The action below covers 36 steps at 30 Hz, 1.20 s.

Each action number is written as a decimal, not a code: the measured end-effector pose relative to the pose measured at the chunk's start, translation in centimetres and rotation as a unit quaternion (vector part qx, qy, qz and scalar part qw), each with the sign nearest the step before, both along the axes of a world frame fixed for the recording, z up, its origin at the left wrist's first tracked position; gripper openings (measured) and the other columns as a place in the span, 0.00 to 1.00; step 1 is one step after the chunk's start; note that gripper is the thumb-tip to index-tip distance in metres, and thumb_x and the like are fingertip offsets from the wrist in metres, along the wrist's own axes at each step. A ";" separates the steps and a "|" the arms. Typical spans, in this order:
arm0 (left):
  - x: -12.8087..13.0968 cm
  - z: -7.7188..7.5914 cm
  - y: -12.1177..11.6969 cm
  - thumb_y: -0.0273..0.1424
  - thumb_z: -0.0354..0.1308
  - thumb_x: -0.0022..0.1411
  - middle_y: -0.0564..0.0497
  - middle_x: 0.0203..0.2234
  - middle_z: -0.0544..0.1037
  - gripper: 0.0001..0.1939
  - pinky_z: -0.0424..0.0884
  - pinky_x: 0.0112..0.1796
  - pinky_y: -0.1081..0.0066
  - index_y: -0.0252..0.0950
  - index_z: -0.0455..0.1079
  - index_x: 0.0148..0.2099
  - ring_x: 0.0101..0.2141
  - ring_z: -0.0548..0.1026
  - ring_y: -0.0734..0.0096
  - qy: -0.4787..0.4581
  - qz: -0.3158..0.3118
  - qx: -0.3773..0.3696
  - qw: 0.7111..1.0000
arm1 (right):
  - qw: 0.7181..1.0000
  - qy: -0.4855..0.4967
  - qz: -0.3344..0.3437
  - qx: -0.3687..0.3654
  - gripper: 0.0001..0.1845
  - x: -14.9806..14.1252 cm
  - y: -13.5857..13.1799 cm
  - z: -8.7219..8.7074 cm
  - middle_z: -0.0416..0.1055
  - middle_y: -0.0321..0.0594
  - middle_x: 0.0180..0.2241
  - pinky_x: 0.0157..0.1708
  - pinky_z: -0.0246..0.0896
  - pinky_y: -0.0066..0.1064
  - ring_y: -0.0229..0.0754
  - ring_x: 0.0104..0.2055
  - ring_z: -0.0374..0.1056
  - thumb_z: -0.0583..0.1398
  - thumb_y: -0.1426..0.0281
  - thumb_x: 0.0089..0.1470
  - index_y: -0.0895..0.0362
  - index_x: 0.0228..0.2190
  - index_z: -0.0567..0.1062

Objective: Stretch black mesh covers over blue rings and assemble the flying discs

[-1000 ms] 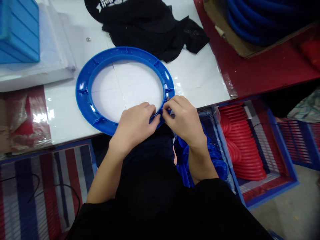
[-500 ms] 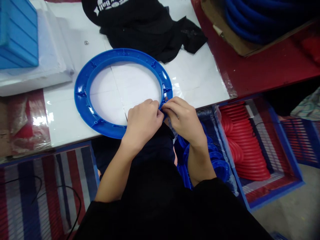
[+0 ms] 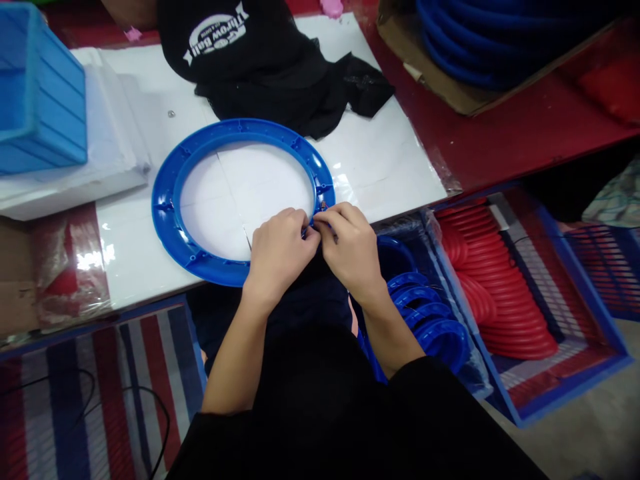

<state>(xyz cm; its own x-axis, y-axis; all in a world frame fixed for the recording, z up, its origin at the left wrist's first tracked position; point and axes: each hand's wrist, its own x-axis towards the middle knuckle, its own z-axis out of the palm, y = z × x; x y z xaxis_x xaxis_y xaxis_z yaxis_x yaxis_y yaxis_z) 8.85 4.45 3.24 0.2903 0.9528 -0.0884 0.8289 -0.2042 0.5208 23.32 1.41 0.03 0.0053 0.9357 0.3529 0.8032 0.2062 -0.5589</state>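
Observation:
A blue plastic ring [image 3: 167, 207] lies on the white tabletop, its ribbed, hollow side facing up and its near edge jutting past the table's front. My left hand [image 3: 283, 250] is closed at the ring's near right part, thumb and curled fingers pinched together. Right beside it, my right hand [image 3: 350, 247] pinches at the same stretch of rim, fingertips meeting those of the left. A tiny copper-coloured part [image 3: 323, 206] shows in the ring's channel just above the right fingertips. What lies between the fingers is hidden.
Black cloth with white lettering [image 3: 295, 80] lies behind the ring. A small metal piece [image 3: 171, 114] sits near a light-blue bin [image 3: 60, 100] at left. Blue rings [image 3: 480, 40] fill a carton at back right; red rings [image 3: 505, 300] and more blue rings [image 3: 425, 313] lie in crates below.
The view has shifted slightly, so the table's things appear lower. Both hands stay pinched at the same part of the ring, with only small finger movement.

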 end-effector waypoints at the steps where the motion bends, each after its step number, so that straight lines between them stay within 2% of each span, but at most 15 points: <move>1: 0.0 0.0 0.0 0.30 0.55 0.69 0.47 0.35 0.82 0.09 0.58 0.33 0.64 0.38 0.75 0.36 0.34 0.75 0.63 -0.002 0.001 0.000 1.000 | 1.000 0.018 -0.002 -0.004 0.11 0.0 0.0 0.0 0.78 0.44 0.42 0.47 0.71 0.43 0.49 0.45 0.74 0.59 0.75 0.68 0.53 0.40 0.82; 5: -0.1 -0.2 0.1 0.30 0.55 0.68 0.47 0.36 0.82 0.08 0.60 0.33 0.64 0.38 0.74 0.36 0.35 0.75 0.63 -0.012 -0.001 -0.001 1.000 | 0.998 0.065 -0.002 -0.010 0.08 -0.1 0.0 0.1 0.78 0.42 0.41 0.46 0.71 0.41 0.47 0.43 0.74 0.61 0.75 0.66 0.52 0.39 0.80; 12: -0.2 0.0 0.2 0.30 0.55 0.69 0.47 0.37 0.83 0.08 0.62 0.34 0.64 0.38 0.75 0.38 0.37 0.78 0.61 -0.012 0.002 -0.012 1.000 | 0.997 0.060 0.017 -0.043 0.07 0.0 0.3 0.9 0.76 0.42 0.40 0.43 0.69 0.40 0.47 0.42 0.74 0.60 0.75 0.66 0.52 0.37 0.77; 18: -0.2 -0.1 0.0 0.30 0.54 0.71 0.47 0.39 0.83 0.09 0.64 0.34 0.64 0.38 0.75 0.39 0.38 0.78 0.61 -0.005 -0.005 -0.015 1.000 | 0.994 0.063 -0.003 -0.085 0.07 0.0 0.9 1.3 0.76 0.40 0.39 0.42 0.66 0.39 0.46 0.42 0.73 0.60 0.75 0.64 0.52 0.36 0.75; 21: -0.2 -0.2 -0.1 0.30 0.54 0.72 0.47 0.39 0.83 0.10 0.64 0.35 0.64 0.38 0.75 0.39 0.38 0.79 0.61 0.002 -0.007 -0.010 1.000 | 0.994 0.093 -0.013 -0.053 0.06 0.0 0.6 0.5 0.76 0.39 0.39 0.42 0.68 0.39 0.45 0.40 0.73 0.61 0.74 0.64 0.52 0.39 0.76; 25: -0.3 0.5 -0.2 0.30 0.54 0.74 0.48 0.40 0.82 0.10 0.66 0.35 0.65 0.38 0.76 0.42 0.40 0.80 0.61 0.014 -0.021 -0.018 1.000 | 0.985 0.165 -0.044 0.036 0.05 -0.4 -1.3 -2.0 0.76 0.41 0.41 0.42 0.71 0.39 0.44 0.39 0.72 0.61 0.69 0.67 0.52 0.44 0.77; 28: -1.3 1.3 -0.8 0.34 0.53 0.78 0.46 0.42 0.82 0.12 0.69 0.38 0.65 0.36 0.78 0.46 0.44 0.81 0.58 0.023 -0.054 -0.022 0.998 | 0.962 0.247 -0.100 0.063 0.07 -1.3 -4.1 -4.5 0.75 0.44 0.43 0.43 0.72 0.41 0.46 0.43 0.72 0.62 0.63 0.68 0.52 0.44 0.77; 30: -2.9 1.9 -1.4 0.38 0.54 0.79 0.44 0.45 0.82 0.14 0.72 0.43 0.63 0.35 0.78 0.51 0.47 0.80 0.55 0.027 -0.067 0.004 0.997 | 0.940 0.326 -0.098 -0.027 0.10 -2.1 -5.9 -5.8 0.75 0.41 0.38 0.40 0.72 0.39 0.45 0.39 0.73 0.62 0.58 0.68 0.51 0.42 0.77; 33: -6.2 2.3 -2.4 0.41 0.56 0.78 0.40 0.51 0.81 0.18 0.73 0.51 0.56 0.34 0.75 0.60 0.51 0.78 0.50 0.046 -0.081 0.059 0.994 | 0.863 0.467 -0.054 -0.185 0.21 -3.6 -7.6 -6.3 0.73 0.35 0.28 0.25 0.63 0.32 0.38 0.24 0.65 0.61 0.47 0.67 0.52 0.38 0.76; 35: -8.3 2.4 -3.0 0.41 0.57 0.78 0.40 0.49 0.81 0.18 0.73 0.51 0.52 0.34 0.75 0.60 0.49 0.78 0.48 0.079 -0.098 0.059 0.990 | 0.827 0.516 -0.031 -0.219 0.26 -4.5 -7.8 -5.7 0.71 0.34 0.25 0.20 0.56 0.29 0.36 0.21 0.61 0.61 0.42 0.65 0.53 0.35 0.75; 36: -9.2 2.4 -3.3 0.40 0.56 0.78 0.41 0.47 0.81 0.17 0.74 0.50 0.51 0.33 0.75 0.58 0.48 0.78 0.48 0.088 -0.113 0.047 0.989 | 0.823 0.522 -0.027 -0.224 0.27 -4.8 -7.6 -5.3 0.71 0.34 0.24 0.19 0.54 0.29 0.36 0.20 0.60 0.61 0.41 0.64 0.53 0.33 0.74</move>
